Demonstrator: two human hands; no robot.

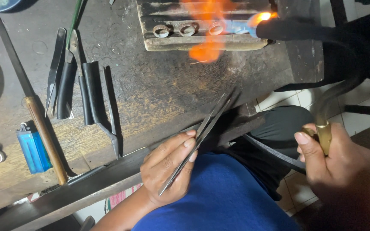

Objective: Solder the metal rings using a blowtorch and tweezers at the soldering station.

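Pinching slim tweezers (202, 137) in left hand (168, 169), tips aimed far-right at rings (188, 30); right hand (343, 171) fisted round torch (324, 137).

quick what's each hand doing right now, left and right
Left hand: closed on long metal tweezers.
Right hand: closed around the brass handle of a lit torch, flame on the rings.
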